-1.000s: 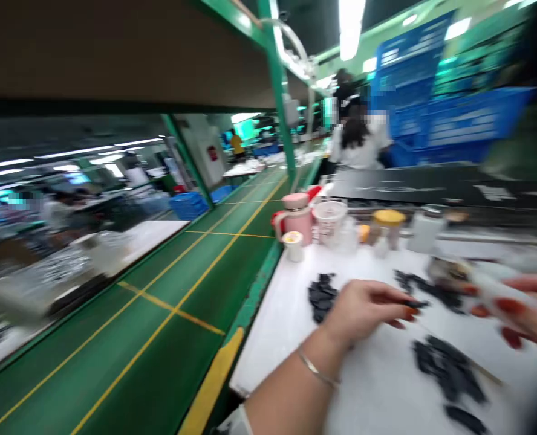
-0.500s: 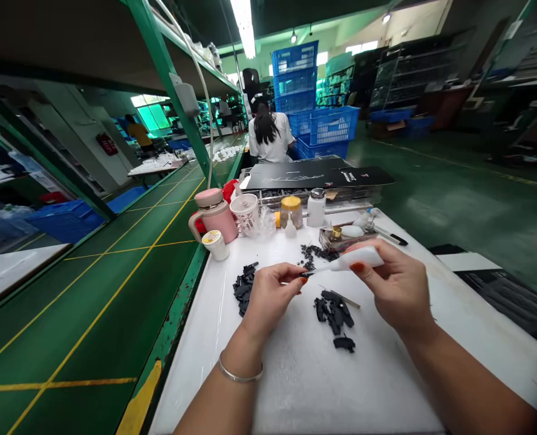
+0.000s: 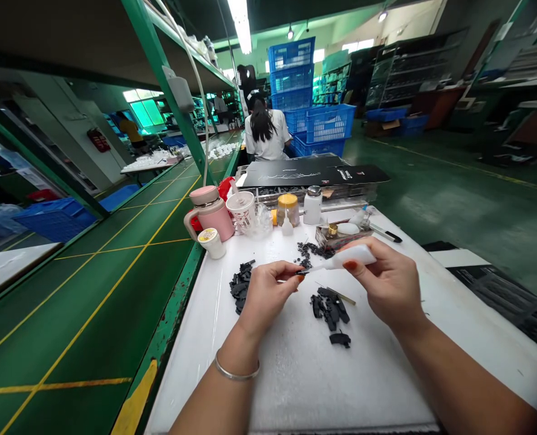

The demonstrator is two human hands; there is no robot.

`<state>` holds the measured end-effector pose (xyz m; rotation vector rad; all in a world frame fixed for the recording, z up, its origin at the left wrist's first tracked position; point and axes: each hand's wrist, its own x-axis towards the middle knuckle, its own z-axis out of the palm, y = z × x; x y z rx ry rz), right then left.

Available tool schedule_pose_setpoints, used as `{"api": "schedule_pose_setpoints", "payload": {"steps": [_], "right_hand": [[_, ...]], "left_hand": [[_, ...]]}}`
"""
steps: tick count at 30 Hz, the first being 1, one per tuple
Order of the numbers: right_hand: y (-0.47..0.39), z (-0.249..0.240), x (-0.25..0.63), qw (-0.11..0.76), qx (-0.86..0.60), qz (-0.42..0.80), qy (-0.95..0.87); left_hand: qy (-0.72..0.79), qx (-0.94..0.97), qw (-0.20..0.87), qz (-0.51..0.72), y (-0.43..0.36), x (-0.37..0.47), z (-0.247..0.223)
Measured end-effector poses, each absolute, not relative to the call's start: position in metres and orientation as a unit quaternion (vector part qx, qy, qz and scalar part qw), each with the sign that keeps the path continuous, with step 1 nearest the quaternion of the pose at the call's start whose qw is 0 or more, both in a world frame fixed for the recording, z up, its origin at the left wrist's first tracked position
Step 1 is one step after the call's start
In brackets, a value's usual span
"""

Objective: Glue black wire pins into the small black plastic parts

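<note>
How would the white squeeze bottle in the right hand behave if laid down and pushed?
The white squeeze bottle might roll, as its body looks rounded. It is probably light, since the right hand alone holds it up. Its nozzle, much thinner than the body, could bend if pressed.

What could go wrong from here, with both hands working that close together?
The right hand holds a white bottle with its thin tip right by the left hand; a slip might poke that hand, or any contents might get on it.

The small dark piece pinched in the left hand could drop and get lost among the loose black pieces nearby.
</note>
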<state>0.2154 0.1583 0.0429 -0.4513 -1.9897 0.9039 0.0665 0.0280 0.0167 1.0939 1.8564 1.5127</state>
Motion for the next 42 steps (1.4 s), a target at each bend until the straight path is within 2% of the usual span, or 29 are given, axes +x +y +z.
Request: {"api": "schedule_pose_setpoints", "payload": {"steps": [21,24,29,31,34,39,42], "right_hand": [[0.158,0.044,0.215,0.444,-0.181,0.375,-0.793],[0.161,0.043,0.215,0.448,-0.192,0.434,-0.758],[0.171,0.043,0.212,0.458,-0.173,0.658,-0.573],[0.173,0.044,0.209,0.424,-0.173,0.731,-0.506],[0.170,0.042,0.205,0.324,-0.187,0.798,-0.473],[0.154,0.029,0.194,0.142,-0.156,0.827,-0.521],[0.149,0.023,0.190,0.096,-0.121,0.830,-0.536]], "left_hand": [[0.686,0.400,0.252,0.553,0.029,0.065,0.018],[0.681,0.389,0.263,0.561,0.029,0.065,0.019],[0.656,0.358,0.299,0.594,0.029,0.068,0.024],[0.646,0.351,0.299,0.608,0.028,0.070,0.025],[0.625,0.376,0.289,0.620,0.027,0.072,0.026],[0.580,0.472,0.234,0.622,0.025,0.074,0.027],[0.570,0.497,0.224,0.615,0.025,0.073,0.027]]}}
